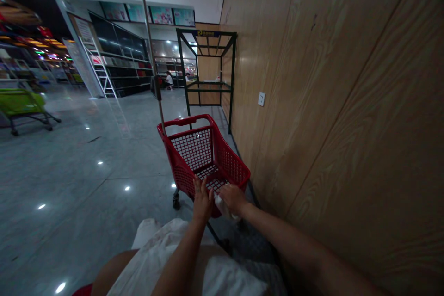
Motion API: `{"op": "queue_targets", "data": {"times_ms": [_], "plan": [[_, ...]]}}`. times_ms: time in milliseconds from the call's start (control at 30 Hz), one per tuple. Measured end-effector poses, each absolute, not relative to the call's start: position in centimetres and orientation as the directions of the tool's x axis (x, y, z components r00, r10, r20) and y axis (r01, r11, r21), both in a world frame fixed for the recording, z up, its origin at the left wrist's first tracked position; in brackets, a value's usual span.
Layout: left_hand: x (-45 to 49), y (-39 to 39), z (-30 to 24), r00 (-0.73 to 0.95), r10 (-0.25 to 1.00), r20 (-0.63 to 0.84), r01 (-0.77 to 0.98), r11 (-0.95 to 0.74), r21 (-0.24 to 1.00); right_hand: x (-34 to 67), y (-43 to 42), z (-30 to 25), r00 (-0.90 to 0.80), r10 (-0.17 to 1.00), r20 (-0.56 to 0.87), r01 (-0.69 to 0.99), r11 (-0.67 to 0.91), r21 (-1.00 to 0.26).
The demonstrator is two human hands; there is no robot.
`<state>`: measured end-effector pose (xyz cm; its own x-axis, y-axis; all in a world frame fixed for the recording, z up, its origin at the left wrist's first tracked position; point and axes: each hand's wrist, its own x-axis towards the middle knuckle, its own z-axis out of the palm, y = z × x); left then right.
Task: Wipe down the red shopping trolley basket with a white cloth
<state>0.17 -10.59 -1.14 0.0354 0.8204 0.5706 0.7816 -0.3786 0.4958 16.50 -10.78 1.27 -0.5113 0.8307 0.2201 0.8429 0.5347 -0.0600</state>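
A small red plastic shopping cart point(194, 152) stands on the grey floor in front of me, close to a wooden wall. My left hand point(202, 201) rests on the cart's near rim, fingers stretched over the edge. Beside it, my right hand point(231, 198) is closed on a white cloth point(222, 208) pressed against the same rim. The basket looks bare inside. A thin metal pole point(151, 51) rises from the cart's far left corner.
The wood-panel wall point(329, 101) runs along the right, with a white socket point(261, 98). A dark metal rack point(208, 74) stands behind the cart. A green cart point(22, 104) and a stepladder point(100, 71) are far left. A person sits in the distance.
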Motion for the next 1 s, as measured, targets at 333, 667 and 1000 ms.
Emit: {"op": "queue_targets", "data": {"times_ms": [333, 667, 1000], "plan": [[0.9, -12.8, -0.4, 0.365, 0.777, 0.513, 0.813, -0.535, 0.232, 19.1, -11.9, 11.2, -0.298, 0.768, 0.568, 0.823, 0.507, -0.254], [0.6, -11.5, -2.1, 0.340, 0.751, 0.566, 0.770, -0.568, 0.291, 17.6, -16.3, 22.5, -0.590, 0.404, 0.699, 0.657, 0.744, 0.125], [0.3, -11.1, -2.3, -0.032, 0.795, 0.606, 0.660, -0.439, 0.610, 17.2, -12.1, 4.3, -0.566, 0.813, 0.138, 0.799, 0.582, -0.153]]}}
